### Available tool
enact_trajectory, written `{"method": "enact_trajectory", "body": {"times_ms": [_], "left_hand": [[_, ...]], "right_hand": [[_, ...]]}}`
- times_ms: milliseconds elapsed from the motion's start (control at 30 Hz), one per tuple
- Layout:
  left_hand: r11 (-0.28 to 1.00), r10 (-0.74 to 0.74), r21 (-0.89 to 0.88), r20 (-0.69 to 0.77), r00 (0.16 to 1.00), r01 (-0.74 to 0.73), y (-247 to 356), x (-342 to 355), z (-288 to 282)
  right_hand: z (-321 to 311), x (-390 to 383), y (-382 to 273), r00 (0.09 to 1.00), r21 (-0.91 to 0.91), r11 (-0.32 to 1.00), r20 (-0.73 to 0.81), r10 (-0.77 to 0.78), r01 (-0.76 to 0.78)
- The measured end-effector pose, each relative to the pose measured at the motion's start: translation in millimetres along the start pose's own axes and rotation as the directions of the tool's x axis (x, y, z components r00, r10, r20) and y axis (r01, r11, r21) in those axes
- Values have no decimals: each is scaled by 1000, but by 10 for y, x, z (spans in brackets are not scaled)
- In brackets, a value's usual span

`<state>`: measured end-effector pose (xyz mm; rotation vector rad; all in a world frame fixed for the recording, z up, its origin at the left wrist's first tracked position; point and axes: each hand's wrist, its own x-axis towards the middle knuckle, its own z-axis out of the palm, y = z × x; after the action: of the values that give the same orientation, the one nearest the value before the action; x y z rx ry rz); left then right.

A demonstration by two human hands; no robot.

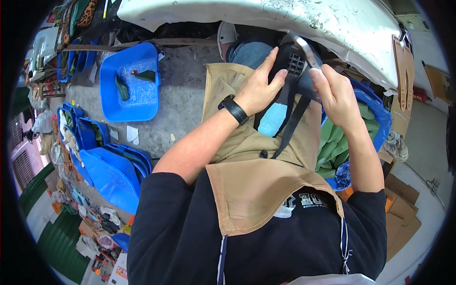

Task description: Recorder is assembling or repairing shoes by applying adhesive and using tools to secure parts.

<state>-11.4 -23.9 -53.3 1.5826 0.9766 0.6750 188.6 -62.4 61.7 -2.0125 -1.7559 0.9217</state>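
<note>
My left hand [259,92] grips a black item [279,69] on my lap, its thumb and forefinger on either side. The item has a grid-patterned patch [295,64] beside my thumb. My right hand [338,92] is closed on a metal tool [301,45], held over the item near that patch. A light blue flat piece [271,118] shows below them, and a black strap [296,121] runs down over my khaki apron [223,133].
A white-covered table edge [256,12] runs along the top. A blue tub [109,95] with green pieces stands on the floor at left, near several more blue tubs [107,168]. Right of me are a bin of green fabric [351,142] and cardboard [401,225].
</note>
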Motion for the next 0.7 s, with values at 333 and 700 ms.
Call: {"method": "enact_trajectory", "body": {"times_ms": [333,700], "left_hand": [[978,-16,-202,205,979,58,120,510,-199],[926,361,267,-422,831,-267,581,59,-773]], "right_hand": [[-240,-233,22,996,273,960,-45,79,-64],[40,-430,17,993,550,835,-99,59,5]]}}
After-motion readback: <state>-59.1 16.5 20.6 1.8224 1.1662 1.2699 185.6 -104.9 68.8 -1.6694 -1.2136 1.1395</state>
